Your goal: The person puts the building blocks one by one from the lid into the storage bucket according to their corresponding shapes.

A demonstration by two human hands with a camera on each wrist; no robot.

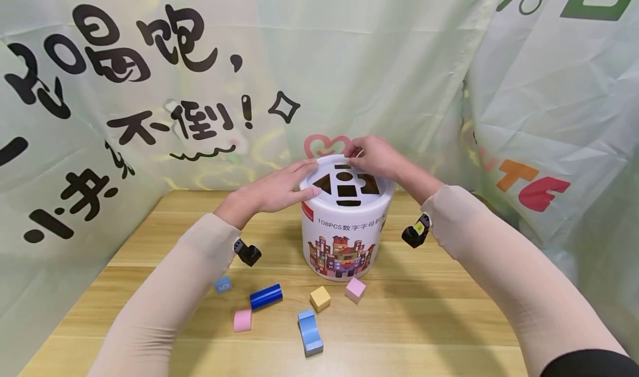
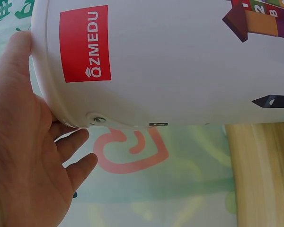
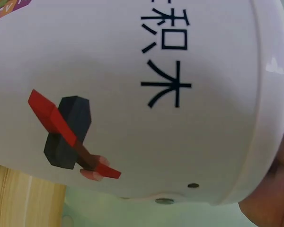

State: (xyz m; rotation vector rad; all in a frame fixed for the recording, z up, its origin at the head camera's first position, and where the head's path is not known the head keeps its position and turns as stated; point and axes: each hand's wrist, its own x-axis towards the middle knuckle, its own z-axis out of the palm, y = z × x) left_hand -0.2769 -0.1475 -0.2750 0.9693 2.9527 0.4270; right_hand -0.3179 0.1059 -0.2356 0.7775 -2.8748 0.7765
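A white toy bucket (image 1: 344, 238) stands upright on the wooden table (image 1: 439, 310), its printed side facing me. Its white lid (image 1: 380, 198) has several shape cut-outs. My left hand (image 1: 279, 188) lies with straight fingers on the lid's left rim; in the left wrist view its palm (image 2: 28, 165) rests against the bucket's edge (image 2: 170, 61). My right hand (image 1: 371, 156) curls its fingers over the lid's far right rim. The right wrist view shows the bucket wall (image 3: 132, 94) close up and only a sliver of that hand (image 3: 270, 203).
Loose blocks lie in front of the bucket: a pink cube (image 1: 355, 290), a yellow cube (image 1: 320, 298), a dark blue cylinder (image 1: 266, 296), a pink block (image 1: 242, 320), a light blue arch (image 1: 310, 332), a small blue piece (image 1: 223, 284). Printed cloth walls surround the table.
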